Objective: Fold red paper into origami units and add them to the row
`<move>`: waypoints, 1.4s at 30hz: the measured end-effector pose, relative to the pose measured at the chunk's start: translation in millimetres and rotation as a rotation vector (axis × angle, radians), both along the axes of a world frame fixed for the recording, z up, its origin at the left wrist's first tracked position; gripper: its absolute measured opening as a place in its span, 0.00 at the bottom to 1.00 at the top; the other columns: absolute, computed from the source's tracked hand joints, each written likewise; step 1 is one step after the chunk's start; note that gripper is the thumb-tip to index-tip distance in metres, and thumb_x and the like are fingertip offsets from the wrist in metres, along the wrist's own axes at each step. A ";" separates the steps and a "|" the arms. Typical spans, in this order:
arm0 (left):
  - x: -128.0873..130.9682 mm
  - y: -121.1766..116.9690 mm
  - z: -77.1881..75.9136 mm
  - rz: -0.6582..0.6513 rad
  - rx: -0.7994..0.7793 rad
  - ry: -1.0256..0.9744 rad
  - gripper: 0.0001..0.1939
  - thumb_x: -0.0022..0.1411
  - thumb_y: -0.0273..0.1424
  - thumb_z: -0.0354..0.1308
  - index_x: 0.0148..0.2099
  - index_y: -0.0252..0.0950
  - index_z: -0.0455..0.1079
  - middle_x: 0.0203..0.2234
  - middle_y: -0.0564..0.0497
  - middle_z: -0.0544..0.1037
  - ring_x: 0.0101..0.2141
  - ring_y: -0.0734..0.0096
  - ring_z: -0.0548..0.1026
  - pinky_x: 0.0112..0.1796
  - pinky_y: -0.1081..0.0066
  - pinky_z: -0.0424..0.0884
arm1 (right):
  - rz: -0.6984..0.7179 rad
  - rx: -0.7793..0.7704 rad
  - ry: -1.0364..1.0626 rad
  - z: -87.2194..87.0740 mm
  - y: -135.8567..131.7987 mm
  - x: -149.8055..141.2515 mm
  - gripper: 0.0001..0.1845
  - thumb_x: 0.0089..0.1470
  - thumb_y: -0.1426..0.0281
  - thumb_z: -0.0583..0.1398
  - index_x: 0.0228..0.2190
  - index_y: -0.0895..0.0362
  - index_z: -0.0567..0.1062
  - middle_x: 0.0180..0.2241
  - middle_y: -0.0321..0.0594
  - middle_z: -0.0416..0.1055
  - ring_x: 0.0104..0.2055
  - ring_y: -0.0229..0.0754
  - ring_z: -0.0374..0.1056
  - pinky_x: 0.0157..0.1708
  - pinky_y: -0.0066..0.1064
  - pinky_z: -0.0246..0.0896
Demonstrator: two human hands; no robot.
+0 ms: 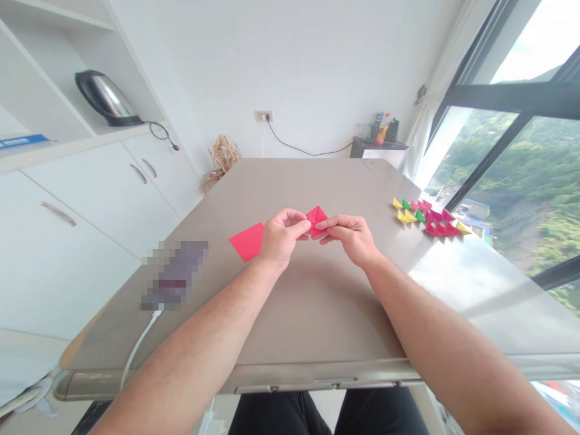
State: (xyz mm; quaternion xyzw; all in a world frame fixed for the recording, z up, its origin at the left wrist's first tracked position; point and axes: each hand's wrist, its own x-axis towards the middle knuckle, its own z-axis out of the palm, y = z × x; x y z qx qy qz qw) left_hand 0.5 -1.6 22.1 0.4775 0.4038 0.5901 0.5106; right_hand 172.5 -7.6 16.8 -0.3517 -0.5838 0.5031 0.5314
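Observation:
A small piece of folded red paper (317, 214) is held above the middle of the table, one corner pointing away from me. My left hand (283, 234) pinches its left side between thumb and fingers. On the opposite side, my right hand (348, 234) grips the same paper, thumb on top. Fingers cover its side edges. Beside my left hand a flat sheet of red paper (246, 240) lies on the table, partly hidden by that hand.
Several small folded paper boats (441, 228) in yellow, green, pink and red stand at the table's right. A blurred-out phone-like object (176, 275) with a white cable (140, 344) lies at left. The table (299, 314) has its front edge near my lap.

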 end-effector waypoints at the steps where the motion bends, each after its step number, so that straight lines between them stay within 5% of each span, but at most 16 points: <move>1: 0.5 0.1 -0.9 0.021 0.016 0.019 0.11 0.47 0.29 0.68 0.33 0.36 0.71 0.25 0.54 0.77 0.27 0.72 0.76 0.31 0.70 0.72 | 0.001 0.002 -0.003 0.7 -0.8 -0.6 0.10 0.48 0.70 0.62 0.32 0.55 0.83 0.33 0.40 0.81 0.38 0.47 0.78 0.39 0.40 0.74; 5: 1.4 1.8 -5.2 0.087 0.084 0.072 0.16 0.49 0.28 0.67 0.42 0.38 0.72 0.28 0.52 0.80 0.29 0.71 0.76 0.33 0.69 0.72 | -0.063 -0.023 0.005 3.3 -3.3 -4.9 0.23 0.49 0.64 0.66 0.49 0.51 0.76 0.34 0.39 0.82 0.37 0.46 0.78 0.38 0.39 0.73; 11: 2.1 1.9 -7.9 0.050 0.105 0.088 0.19 0.50 0.29 0.68 0.46 0.37 0.73 0.30 0.51 0.81 0.31 0.69 0.77 0.36 0.68 0.71 | -0.107 -0.093 -0.085 -0.3 -0.6 -10.2 0.14 0.49 0.59 0.68 0.30 0.58 0.79 0.29 0.45 0.80 0.34 0.46 0.77 0.35 0.37 0.73; 18: 1.7 2.7 -9.4 -0.091 -0.002 0.102 0.12 0.50 0.37 0.70 0.31 0.35 0.75 0.27 0.50 0.79 0.31 0.70 0.75 0.33 0.69 0.68 | -0.139 -0.056 -0.050 -1.2 1.1 -10.8 0.12 0.46 0.62 0.70 0.27 0.58 0.79 0.25 0.40 0.77 0.31 0.42 0.74 0.33 0.34 0.72; 42: 0.5 5.9 -12.3 -0.086 0.050 0.132 0.10 0.51 0.34 0.71 0.31 0.35 0.74 0.26 0.51 0.79 0.29 0.71 0.74 0.33 0.68 0.68 | -0.039 -0.094 -0.019 0.2 1.1 -5.5 0.15 0.48 0.59 0.70 0.31 0.59 0.83 0.28 0.44 0.80 0.33 0.44 0.76 0.35 0.35 0.72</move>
